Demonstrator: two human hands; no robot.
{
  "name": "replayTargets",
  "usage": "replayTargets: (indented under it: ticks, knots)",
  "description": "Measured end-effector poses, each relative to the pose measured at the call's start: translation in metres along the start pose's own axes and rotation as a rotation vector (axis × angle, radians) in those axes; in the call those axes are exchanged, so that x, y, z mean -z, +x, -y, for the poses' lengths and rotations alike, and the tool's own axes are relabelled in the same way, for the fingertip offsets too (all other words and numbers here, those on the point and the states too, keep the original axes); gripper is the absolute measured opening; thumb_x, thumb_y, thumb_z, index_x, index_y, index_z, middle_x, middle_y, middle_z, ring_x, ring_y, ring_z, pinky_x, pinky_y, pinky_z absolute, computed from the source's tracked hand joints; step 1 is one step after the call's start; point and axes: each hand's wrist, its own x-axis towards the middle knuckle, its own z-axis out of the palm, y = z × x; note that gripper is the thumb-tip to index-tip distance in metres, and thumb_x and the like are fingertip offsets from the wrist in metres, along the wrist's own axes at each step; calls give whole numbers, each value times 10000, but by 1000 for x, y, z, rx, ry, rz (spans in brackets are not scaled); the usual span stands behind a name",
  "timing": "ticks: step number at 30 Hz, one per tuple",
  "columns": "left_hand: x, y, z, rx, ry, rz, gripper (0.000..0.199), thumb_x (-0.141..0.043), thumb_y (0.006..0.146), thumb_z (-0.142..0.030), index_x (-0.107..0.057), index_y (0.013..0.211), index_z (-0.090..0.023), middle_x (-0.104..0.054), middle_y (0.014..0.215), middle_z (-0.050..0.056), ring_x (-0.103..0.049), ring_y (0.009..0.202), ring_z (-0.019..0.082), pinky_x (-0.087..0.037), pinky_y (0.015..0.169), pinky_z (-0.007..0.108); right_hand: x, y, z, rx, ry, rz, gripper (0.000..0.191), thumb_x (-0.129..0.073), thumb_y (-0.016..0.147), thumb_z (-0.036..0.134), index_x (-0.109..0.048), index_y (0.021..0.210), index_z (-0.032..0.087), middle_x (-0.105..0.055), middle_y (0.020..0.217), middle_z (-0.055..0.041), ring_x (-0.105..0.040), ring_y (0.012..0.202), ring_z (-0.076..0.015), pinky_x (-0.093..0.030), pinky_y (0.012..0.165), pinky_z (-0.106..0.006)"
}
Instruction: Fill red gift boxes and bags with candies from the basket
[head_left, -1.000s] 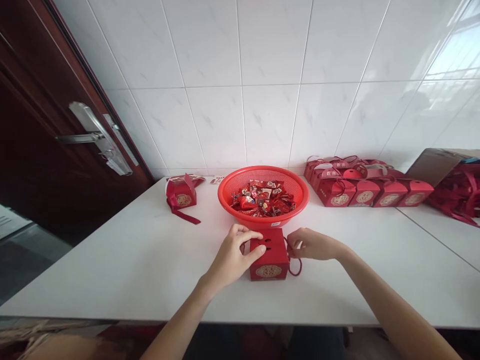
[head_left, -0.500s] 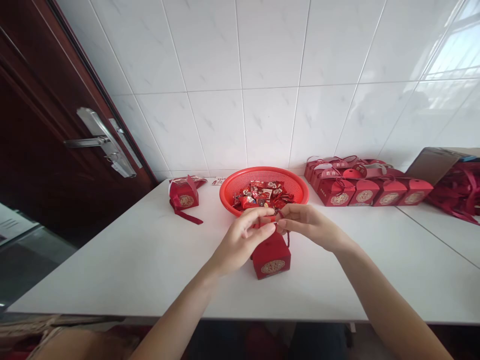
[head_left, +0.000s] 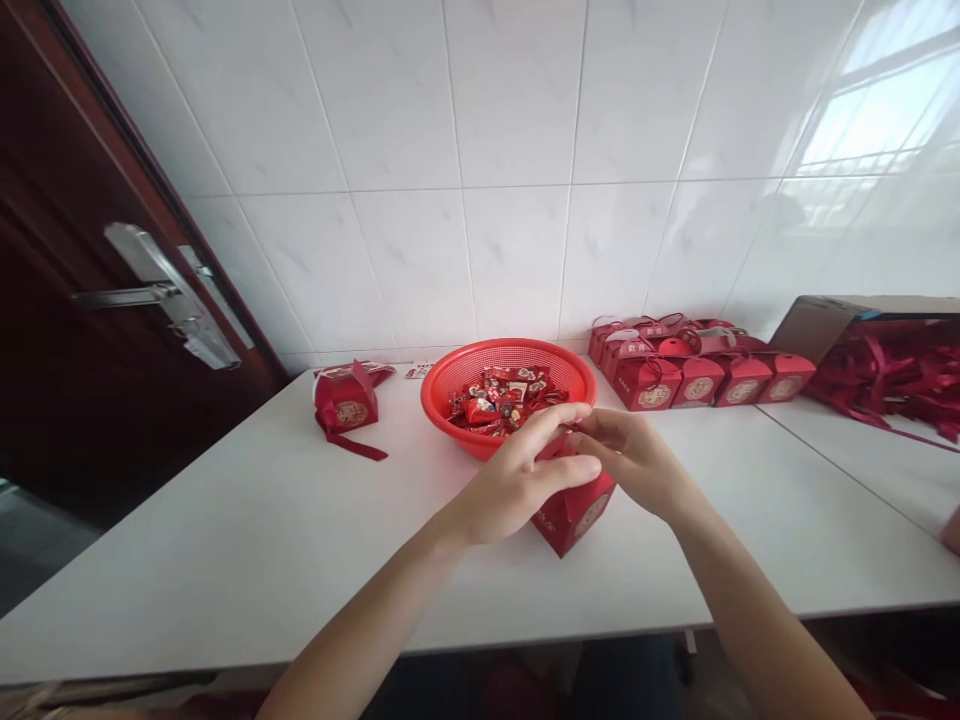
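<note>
A small red gift box (head_left: 574, 518) with a gold round emblem stands on the table in front of me, turned so that one corner points my way. My left hand (head_left: 521, 475) curves over its top from the left, thumb and fingers closing on the upper part. From the right, my right hand (head_left: 637, 458) pinches at the same top. The fingertips of both hands meet there, and they hide the box's closure and any ribbon. Just behind is a red plastic basket (head_left: 435, 402) with wrapped candies (head_left: 510, 393) in it.
On the left stands another red box (head_left: 352, 398) with a ribbon trailing. Several closed red boxes (head_left: 697, 385) are lined up at the back right, near a cardboard carton (head_left: 810, 325) of dark red ribbons (head_left: 892, 370). A tiled wall (head_left: 517, 250) bounds the white table (head_left: 300, 560).
The box has turned, its emblem side now facing right, and sits slightly farther right in view. Both hands have stayed at its top. The view has shifted right.
</note>
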Motion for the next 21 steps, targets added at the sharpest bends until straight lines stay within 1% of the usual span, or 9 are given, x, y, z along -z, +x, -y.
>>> replayTargets:
  ticks: [3,5,7,9,11,14,17,19,21]
  knots:
    - [3,-4,12,-17,32,3,440,-701,849,-297,-657,1286,-279,-580,1449,71,-510,1378,297,-514,1073,443,21,-6,-8,-12,-14,-146,371,-632,827,566,-599,757,203,-692,758,-40,-641,732,-195,-519,673,-312]
    - [12,-9,21,-13,62,-4,347,-711,843,-342,-719,1180,-256,-606,1419,79,-561,1327,297,-515,1072,440,43,-9,-15,-13,-31,-269,383,-648,810,582,-588,744,210,-700,756,-44,-646,733,-196,-526,691,-318]
    - [24,-15,32,15,105,-22,319,-711,840,-403,-744,1116,-245,-638,1382,85,-595,1286,296,-525,1057,434,72,-11,-25,-33,-49,-388,365,-680,783,567,-592,749,214,-706,780,-49,-667,771,-207,-538,731,-334]
    - [40,-22,42,72,150,-62,343,-710,834,-460,-752,1095,-241,-678,1326,90,-624,1245,300,-546,1023,435,104,-12,-38,-76,-53,-508,338,-715,739,539,-595,747,223,-701,777,-48,-686,809,-226,-543,746,-346]
    - [56,-29,51,131,184,-122,377,-719,816,-499,-761,1076,-230,-726,1240,96,-654,1197,302,-543,1023,443,136,-12,-55,-149,-91,-592,280,-720,716,488,-606,743,233,-701,767,-53,-684,801,-231,-527,696,-334]
    - [78,-41,62,208,221,-215,426,-730,785,-556,-775,1047,-224,-758,1159,97,-677,1147,304,-518,1050,457,180,-8,-82,-241,-187,-728,196,-694,715,393,-584,668,237,-694,732,-52,-631,695,-201,-444,584,-295]
    - [95,-51,71,245,227,-297,475,-749,742,-608,-782,1014,-221,-764,1139,100,-677,1138,318,-495,1073,478,212,-4,-102,-372,-331,-916,182,-683,725,331,-566,624,234,-614,597,-8,-529,575,-165,-358,540,-287]
    - [102,-55,74,258,216,-334,503,-765,710,-629,-784,1002,-220,-769,1120,99,-673,1141,325,-484,1083,489,228,-1,-108,-414,-364,-998,190,-671,750,298,-549,624,226,-575,566,-5,-509,578,-161,-351,567,-302]
    - [105,-57,75,271,207,-362,529,-777,683,-645,-784,993,-217,-772,1107,99,-670,1145,330,-475,1093,494,241,2,-112,-428,-364,-1045,188,-642,791,278,-534,648,219,-573,589,-25,-525,621,-168,-368,610,-323]
